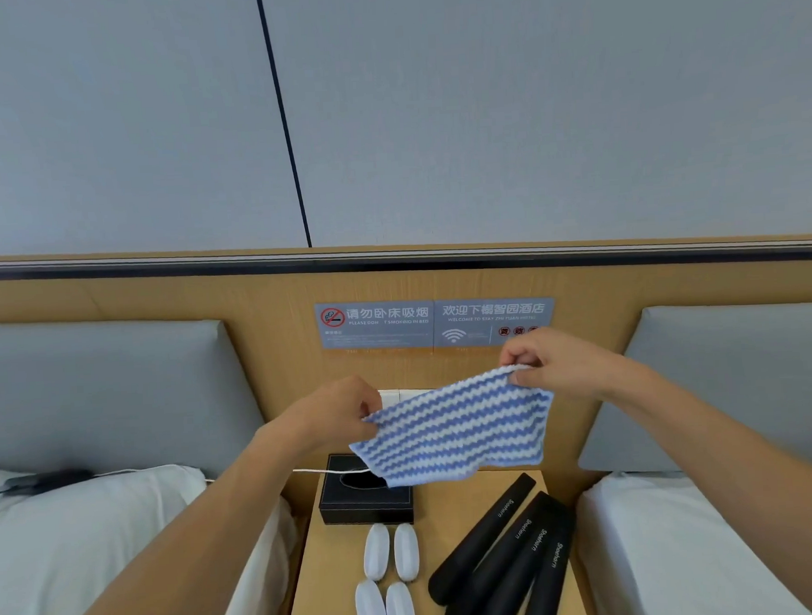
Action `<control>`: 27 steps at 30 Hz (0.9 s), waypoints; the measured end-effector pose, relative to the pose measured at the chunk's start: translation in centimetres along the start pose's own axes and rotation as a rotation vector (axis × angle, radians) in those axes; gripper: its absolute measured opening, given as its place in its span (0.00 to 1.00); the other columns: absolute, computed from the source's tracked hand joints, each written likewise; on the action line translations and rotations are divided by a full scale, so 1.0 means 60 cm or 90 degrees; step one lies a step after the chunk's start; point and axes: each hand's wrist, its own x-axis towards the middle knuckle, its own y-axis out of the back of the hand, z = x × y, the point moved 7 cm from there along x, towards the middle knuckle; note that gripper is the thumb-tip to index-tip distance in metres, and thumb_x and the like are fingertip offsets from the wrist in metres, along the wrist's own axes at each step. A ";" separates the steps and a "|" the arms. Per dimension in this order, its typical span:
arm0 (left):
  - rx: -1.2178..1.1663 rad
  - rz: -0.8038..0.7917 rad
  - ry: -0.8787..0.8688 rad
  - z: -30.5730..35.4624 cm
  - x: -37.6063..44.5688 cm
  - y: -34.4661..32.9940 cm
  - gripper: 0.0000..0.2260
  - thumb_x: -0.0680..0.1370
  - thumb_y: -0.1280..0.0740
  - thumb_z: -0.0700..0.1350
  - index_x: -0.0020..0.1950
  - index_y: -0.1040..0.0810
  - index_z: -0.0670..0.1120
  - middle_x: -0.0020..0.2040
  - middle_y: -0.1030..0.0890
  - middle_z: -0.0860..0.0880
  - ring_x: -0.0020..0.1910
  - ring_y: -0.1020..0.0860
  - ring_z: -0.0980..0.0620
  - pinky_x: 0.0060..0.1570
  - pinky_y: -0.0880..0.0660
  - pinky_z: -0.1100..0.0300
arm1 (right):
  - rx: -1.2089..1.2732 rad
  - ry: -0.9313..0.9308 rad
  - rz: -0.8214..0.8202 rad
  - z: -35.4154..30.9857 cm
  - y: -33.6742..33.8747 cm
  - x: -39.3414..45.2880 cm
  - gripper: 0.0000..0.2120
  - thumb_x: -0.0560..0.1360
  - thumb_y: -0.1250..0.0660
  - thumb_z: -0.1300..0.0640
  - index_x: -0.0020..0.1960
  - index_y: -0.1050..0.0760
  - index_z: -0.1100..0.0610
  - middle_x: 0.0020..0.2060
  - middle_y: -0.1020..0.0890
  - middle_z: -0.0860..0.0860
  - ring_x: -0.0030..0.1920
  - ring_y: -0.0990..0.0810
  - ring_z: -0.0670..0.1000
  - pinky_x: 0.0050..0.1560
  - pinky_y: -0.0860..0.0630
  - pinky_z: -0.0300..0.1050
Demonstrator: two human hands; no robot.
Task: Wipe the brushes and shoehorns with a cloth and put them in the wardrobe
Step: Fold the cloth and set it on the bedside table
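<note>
Both hands hold the cloth [452, 427] in the air above the back part of the nightstand [333, 569]. The left hand [339, 416] pinches its left upper corner, and the right hand [545, 358] pinches its right upper corner, a little higher. The cloth has blue and white stripes and hangs spread between them, in front of a black tissue box [364, 497] that stands at the back left of the nightstand.

Four white brushes [388, 581] lie in two pairs near the front left edge. Four black shoehorns [506, 551] lie close together on the right side, some overlapping, and they reach to the front edge. The nightstand stands between two beds with white sheets.
</note>
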 end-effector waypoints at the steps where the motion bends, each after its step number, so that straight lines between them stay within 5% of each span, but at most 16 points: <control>1: -0.001 -0.005 0.019 -0.008 0.001 -0.004 0.07 0.75 0.33 0.45 0.40 0.22 0.42 0.40 0.21 0.45 0.39 0.24 0.49 0.37 0.32 0.59 | 0.005 -0.004 0.011 0.005 0.003 -0.001 0.05 0.79 0.32 0.57 0.46 0.21 0.49 0.42 0.14 0.44 0.44 0.17 0.42 0.47 0.22 0.42; 7: -0.131 0.023 0.052 -0.027 -0.007 0.010 0.17 0.82 0.38 0.48 0.36 0.26 0.42 0.31 0.31 0.48 0.32 0.33 0.52 0.35 0.37 0.58 | 0.001 -0.041 0.039 0.035 0.008 -0.008 0.05 0.78 0.31 0.56 0.46 0.16 0.53 0.42 0.15 0.45 0.43 0.17 0.42 0.43 0.24 0.35; 12: -0.302 0.171 -0.002 -0.027 -0.014 0.055 0.11 0.82 0.38 0.45 0.45 0.21 0.42 0.41 0.18 0.43 0.43 0.20 0.45 0.46 0.24 0.51 | 0.148 -0.073 0.058 0.061 0.018 -0.020 0.03 0.77 0.29 0.57 0.45 0.17 0.52 0.39 0.13 0.45 0.41 0.15 0.41 0.39 0.22 0.32; 17: -0.473 0.316 0.097 -0.048 -0.007 0.070 0.14 0.81 0.37 0.51 0.49 0.21 0.40 0.47 0.20 0.32 0.39 0.24 0.42 0.48 0.25 0.47 | 0.271 -0.114 0.164 0.079 0.029 -0.011 0.01 0.75 0.27 0.61 0.46 0.17 0.58 0.39 0.12 0.49 0.41 0.13 0.46 0.40 0.19 0.33; 20: -0.547 0.348 0.129 -0.050 -0.007 0.075 0.19 0.79 0.35 0.53 0.54 0.24 0.36 0.50 0.20 0.32 0.43 0.22 0.40 0.56 0.26 0.34 | 0.336 -0.123 0.206 0.082 0.030 -0.008 0.01 0.75 0.27 0.59 0.44 0.17 0.56 0.38 0.12 0.48 0.39 0.14 0.44 0.38 0.21 0.32; 24: -0.570 0.369 0.115 -0.040 -0.012 0.082 0.17 0.79 0.34 0.56 0.52 0.22 0.41 0.49 0.18 0.36 0.50 0.19 0.33 0.52 0.23 0.33 | 0.520 -0.144 0.188 0.090 0.024 -0.010 0.07 0.76 0.29 0.56 0.47 0.18 0.59 0.42 0.13 0.52 0.43 0.14 0.48 0.41 0.19 0.37; 27: -0.489 0.368 0.106 -0.034 -0.010 0.091 0.14 0.81 0.37 0.55 0.50 0.23 0.44 0.43 0.17 0.40 0.44 0.18 0.36 0.44 0.21 0.36 | 0.629 -0.219 0.168 0.092 0.011 -0.012 0.09 0.75 0.28 0.54 0.50 0.19 0.59 0.43 0.12 0.53 0.43 0.13 0.51 0.37 0.18 0.41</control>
